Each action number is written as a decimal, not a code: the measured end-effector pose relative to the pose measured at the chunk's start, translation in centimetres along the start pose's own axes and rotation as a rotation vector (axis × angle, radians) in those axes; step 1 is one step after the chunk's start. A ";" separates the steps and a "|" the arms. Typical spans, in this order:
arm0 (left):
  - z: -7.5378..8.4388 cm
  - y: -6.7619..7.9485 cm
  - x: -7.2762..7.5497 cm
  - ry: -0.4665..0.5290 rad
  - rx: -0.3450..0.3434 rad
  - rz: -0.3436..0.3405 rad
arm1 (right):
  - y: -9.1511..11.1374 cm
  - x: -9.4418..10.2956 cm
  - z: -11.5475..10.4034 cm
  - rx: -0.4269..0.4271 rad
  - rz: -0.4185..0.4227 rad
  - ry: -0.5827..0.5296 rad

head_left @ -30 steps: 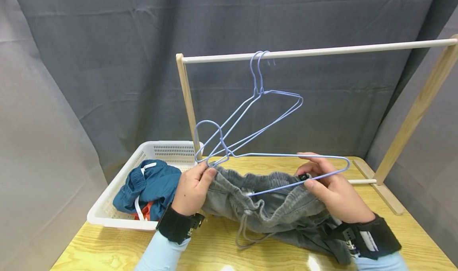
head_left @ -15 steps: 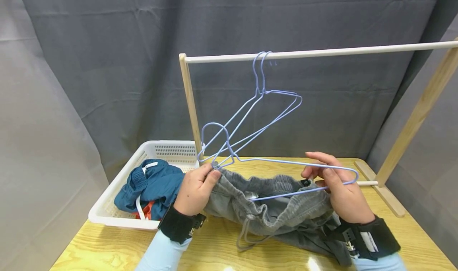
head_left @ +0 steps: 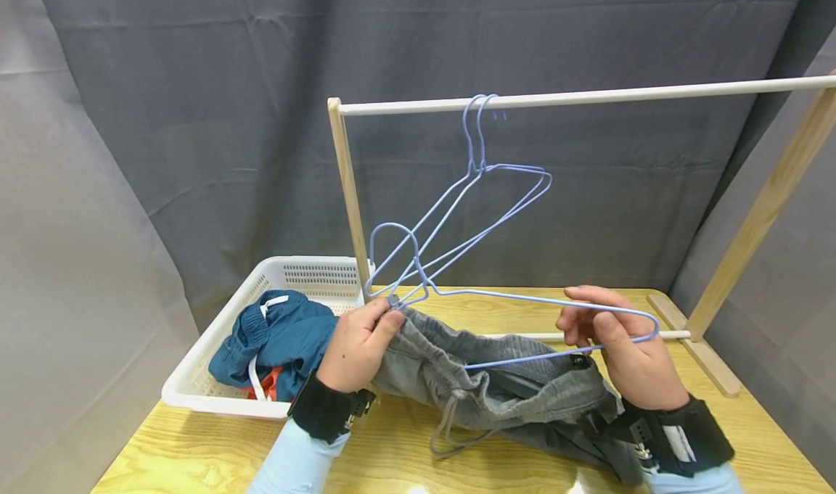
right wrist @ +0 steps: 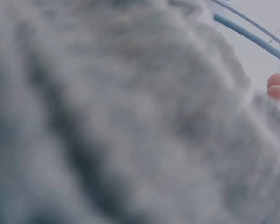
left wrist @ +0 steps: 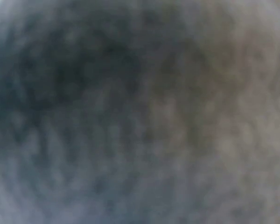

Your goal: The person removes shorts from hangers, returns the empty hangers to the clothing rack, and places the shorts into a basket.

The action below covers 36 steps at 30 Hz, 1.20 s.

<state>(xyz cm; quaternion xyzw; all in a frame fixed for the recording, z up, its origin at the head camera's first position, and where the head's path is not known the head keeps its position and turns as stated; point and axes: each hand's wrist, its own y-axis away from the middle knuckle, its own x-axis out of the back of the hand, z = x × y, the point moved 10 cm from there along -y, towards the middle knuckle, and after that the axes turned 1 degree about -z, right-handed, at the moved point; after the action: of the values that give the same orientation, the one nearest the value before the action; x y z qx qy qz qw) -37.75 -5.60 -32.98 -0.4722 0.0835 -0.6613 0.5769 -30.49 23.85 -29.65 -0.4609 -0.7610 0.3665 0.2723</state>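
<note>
Grey drawstring pants (head_left: 548, 400) are spread with the waist gaping upward, their cord hanging at the front. A light-blue wire hanger (head_left: 509, 295) reaches across them, its lower bar dipping into the waist opening. My left hand (head_left: 359, 342) pinches the waistband's left end together with the hanger below its hook. At the hanger's right end, my right hand (head_left: 627, 349) has its thumb in front of the lower bar and curled fingers behind. Blurred grey cloth (right wrist: 140, 121) fills most of the right wrist view, with fingertips (right wrist: 277, 88) at its edge. The left wrist view is a blur.
A wooden rack with a white rail (head_left: 588, 97) stands behind; two more blue hangers (head_left: 472, 167) hang from it. At left, a white basket (head_left: 189, 367) holds teal clothing (head_left: 281, 342) and something orange-red (head_left: 271, 381). A low white bar (head_left: 673, 334) joins the rack's foot (head_left: 699, 349).
My right hand has let go of the waistband and shifted right onto the hanger's end. The waistband's right side has sunk below the hand. The left hand has kept its hold.
</note>
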 end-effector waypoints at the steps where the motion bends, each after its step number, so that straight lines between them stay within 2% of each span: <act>1: 0.0 0.0 0.0 0.001 0.001 -0.001 | -0.1 0.0 -0.1 0.007 -0.003 -0.012; 10: -0.3 0.0 -0.2 0.011 0.025 -0.022 | -0.3 -0.5 -0.8 0.035 -0.073 -0.161; 19: -0.4 0.1 -0.7 0.017 0.046 -0.049 | -0.7 -0.8 -1.9 0.058 -0.112 -0.240; 36: -0.4 0.0 -1.3 0.028 0.040 -0.099 | -1.4 0.0 -4.6 0.161 -0.069 -0.347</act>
<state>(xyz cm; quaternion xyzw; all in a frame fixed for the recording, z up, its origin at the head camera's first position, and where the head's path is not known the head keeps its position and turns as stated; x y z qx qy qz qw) -38.22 -4.64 -33.92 -0.4548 0.0551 -0.6970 0.5517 -27.74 24.79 -25.84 -0.3410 -0.7800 0.4908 0.1855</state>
